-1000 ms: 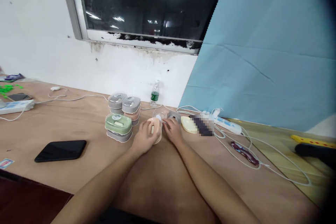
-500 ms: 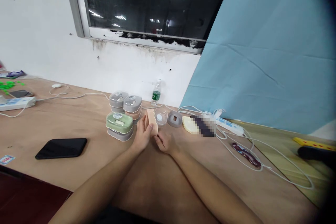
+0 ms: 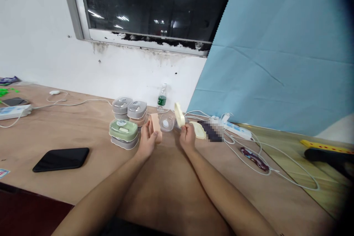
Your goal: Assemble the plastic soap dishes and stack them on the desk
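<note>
My left hand [image 3: 147, 143] is wrapped round a peach-coloured plastic box part [image 3: 157, 125], held on its side above the table. My right hand [image 3: 188, 138] grips a cream rimmed box part [image 3: 179, 115] by its lower end and holds it upright. Between the hands, farther back, lies a clear plastic piece [image 3: 167, 121] with a white round spot. Just right of my right hand, another cream part [image 3: 199, 131] lies flat. A grey part behind my right hand is mostly hidden.
Left of my hands stand stacked lidded boxes: a green-lidded one [image 3: 123, 129] in front, grey-lidded ones [image 3: 137, 110] behind. Farther left lies a black phone [image 3: 61, 159]. At the wall stands a bottle [image 3: 162, 99]. A power strip [image 3: 238, 129] and cables are on the right.
My right hand has moved right and up, away from the peach part, and now holds a cream part. My left hand keeps its hold on the peach part. The view has shifted slightly.
</note>
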The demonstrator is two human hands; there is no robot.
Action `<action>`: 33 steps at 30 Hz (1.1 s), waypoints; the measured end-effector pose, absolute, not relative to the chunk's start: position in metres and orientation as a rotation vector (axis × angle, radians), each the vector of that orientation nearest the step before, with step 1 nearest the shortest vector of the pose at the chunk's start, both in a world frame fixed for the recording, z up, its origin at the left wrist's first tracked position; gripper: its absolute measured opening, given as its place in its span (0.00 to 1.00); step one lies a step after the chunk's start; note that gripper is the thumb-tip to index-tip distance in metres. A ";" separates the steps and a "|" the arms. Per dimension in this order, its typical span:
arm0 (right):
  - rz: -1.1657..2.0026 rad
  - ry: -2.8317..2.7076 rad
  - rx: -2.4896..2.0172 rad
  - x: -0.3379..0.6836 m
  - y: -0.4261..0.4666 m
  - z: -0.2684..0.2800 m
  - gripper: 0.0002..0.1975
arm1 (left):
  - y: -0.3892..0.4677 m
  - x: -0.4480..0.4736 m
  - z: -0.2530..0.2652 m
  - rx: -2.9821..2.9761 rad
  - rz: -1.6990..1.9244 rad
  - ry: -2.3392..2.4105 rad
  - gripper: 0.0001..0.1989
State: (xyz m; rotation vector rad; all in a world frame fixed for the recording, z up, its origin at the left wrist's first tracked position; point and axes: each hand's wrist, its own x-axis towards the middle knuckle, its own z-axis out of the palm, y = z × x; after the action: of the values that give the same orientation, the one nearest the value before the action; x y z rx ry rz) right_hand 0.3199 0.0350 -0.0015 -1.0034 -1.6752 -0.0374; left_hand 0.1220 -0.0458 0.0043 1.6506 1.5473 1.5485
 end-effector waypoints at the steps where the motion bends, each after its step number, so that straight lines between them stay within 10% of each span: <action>1: -0.067 -1.655 -1.047 0.329 0.041 0.000 0.14 | -0.047 0.123 0.004 1.634 1.577 1.526 0.30; 33: -0.137 -2.022 -1.439 0.446 0.063 -0.020 0.12 | -0.058 0.131 0.006 1.843 1.528 1.462 0.32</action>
State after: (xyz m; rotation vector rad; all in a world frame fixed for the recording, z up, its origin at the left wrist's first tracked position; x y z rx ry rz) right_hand 0.4463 0.0631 -0.0200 -1.4392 -2.0217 -0.1373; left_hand 0.1307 -0.0576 0.0062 1.8426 1.4624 1.5283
